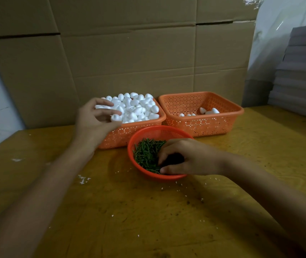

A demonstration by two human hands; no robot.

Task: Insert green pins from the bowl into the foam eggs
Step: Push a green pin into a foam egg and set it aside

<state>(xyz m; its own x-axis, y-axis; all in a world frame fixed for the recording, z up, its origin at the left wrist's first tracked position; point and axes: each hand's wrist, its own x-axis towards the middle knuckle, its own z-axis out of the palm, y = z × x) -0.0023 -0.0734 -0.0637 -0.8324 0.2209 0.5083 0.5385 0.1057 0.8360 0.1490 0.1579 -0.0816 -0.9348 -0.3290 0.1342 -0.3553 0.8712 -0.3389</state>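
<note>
Head view. My left hand (pixel 96 118) reaches forward from a bare forearm, raised over the near left corner of the left basket (pixel 129 135), palm turned inward; its fingers are half curled, and fingertips and thumb pinch one foam egg (pixel 116 117) at the edge of the heap of foam eggs (pixel 139 107) that fills this basket. My right hand (pixel 183 157) comes in from the right, wrist low over the table (pixel 148 211), fingers bent downward into the round orange bowl (pixel 129 153), which stands just in front of the two baskets. The green pins (pixel 146 153) lie loose in the bowl, and the hand covers its right half. The fingertips are buried in shadow, so I cannot tell whether they hold a pin. The right basket (pixel 213 125) holds a few eggs (pixel 211 111); its front wall hides their lower parts, and I cannot make out whether they carry pins. White crumbs (pixel 83 179) dot the table. Cardboard (pixel 129 62) stands behind; a grey stack (pixel 302 71) is cut off at the right edge.
</note>
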